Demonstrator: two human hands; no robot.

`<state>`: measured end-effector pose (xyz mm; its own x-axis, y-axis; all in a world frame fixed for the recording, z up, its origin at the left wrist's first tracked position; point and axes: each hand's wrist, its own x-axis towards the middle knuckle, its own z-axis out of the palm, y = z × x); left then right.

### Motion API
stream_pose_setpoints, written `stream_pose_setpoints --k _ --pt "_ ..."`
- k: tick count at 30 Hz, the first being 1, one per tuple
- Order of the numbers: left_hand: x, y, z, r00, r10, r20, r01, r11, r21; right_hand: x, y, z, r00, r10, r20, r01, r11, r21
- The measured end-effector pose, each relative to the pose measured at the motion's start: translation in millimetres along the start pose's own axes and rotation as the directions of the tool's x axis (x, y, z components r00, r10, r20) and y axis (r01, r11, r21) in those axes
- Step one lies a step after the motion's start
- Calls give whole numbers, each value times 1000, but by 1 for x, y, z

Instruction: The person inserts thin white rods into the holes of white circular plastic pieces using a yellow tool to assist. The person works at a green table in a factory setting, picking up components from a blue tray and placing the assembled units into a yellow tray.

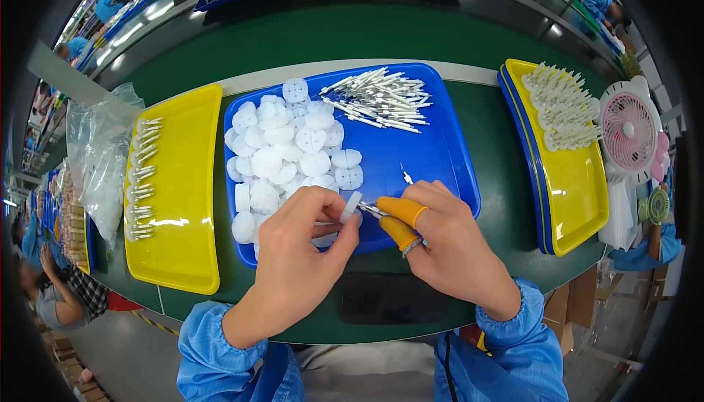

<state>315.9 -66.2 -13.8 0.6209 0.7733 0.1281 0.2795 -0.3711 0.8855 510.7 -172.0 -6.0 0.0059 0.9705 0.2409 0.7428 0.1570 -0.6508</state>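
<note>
My left hand (pixel 293 259) pinches a round white plastic disc (pixel 351 207), turned on edge, between thumb and fingers. Close against it, my right hand (pixel 451 237) grips several thin white sticks (pixel 372 210) with metallic-looking tips; yellow covers sit on its thumb and forefinger. Whether a stick touches the disc is hard to make out. Both hands are over the front of a blue tray (pixel 447 160). A heap of white discs (pixel 282 141) fills its left side. At the back lies a pile of white sticks (pixel 381 97), and one loose stick (pixel 407 175) rests beyond my right hand.
A yellow tray (pixel 191 196) at left holds a row of discs with sticks; a clear plastic bag (pixel 106 160) lies beside it. Stacked trays with a yellow top one (pixel 579 200) and a pink fan (pixel 628 127) stand at right. A dark flat rectangle (pixel 392 299) lies in front.
</note>
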Motion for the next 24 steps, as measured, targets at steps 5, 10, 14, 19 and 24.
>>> stream_pose_setpoints --k 5,10,14,19,24 --pt "-1 0 7 996 92 -22 -92 996 16 0 -6 10 999 -16 -51 18 999 42" --pt "-3 1 6 990 134 -36 -133 990 47 -2 -15 19 986 1 -164 20 992 126" --pt "-6 11 0 995 99 18 -100 990 96 -7 -15 24 978 17 -208 12 990 138" --pt "-13 2 8 992 128 0 -127 980 153 -5 -15 32 977 36 -210 -5 989 148" --pt "-7 -2 7 995 99 -24 -97 990 100 7 4 6 971 185 -153 -187 982 5"
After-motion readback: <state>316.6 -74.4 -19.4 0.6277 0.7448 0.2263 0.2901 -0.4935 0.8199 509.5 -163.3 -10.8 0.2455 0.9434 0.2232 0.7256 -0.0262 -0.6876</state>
